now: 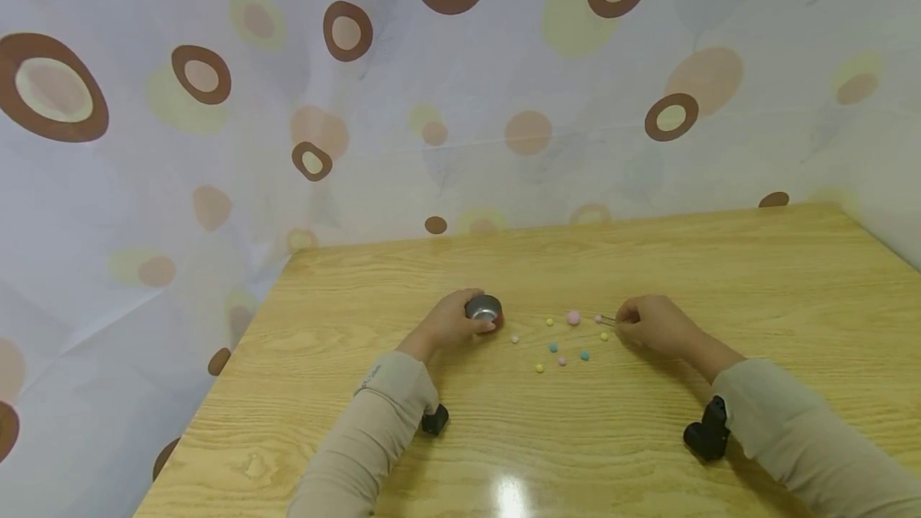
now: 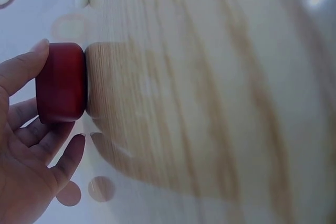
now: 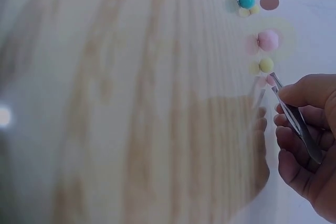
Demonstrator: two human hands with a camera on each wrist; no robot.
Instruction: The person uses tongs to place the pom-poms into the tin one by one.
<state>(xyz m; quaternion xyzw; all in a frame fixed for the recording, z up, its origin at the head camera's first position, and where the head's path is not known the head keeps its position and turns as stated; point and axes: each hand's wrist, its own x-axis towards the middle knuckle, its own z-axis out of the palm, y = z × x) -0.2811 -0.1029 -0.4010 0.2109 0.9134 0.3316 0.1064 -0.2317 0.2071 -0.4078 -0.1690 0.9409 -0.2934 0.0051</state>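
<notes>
Right hand (image 1: 653, 328) pinches steel tweezers (image 3: 311, 144), tips parted at the small pink ball (image 1: 598, 319) on the table (image 1: 590, 430); left hand (image 1: 452, 321) grips the red cup (image 2: 62, 83), farther left. Risk: off-centre squeeze could flick the ball away, perhaps into the yellow ball (image 1: 604, 336) just nearer.
</notes>
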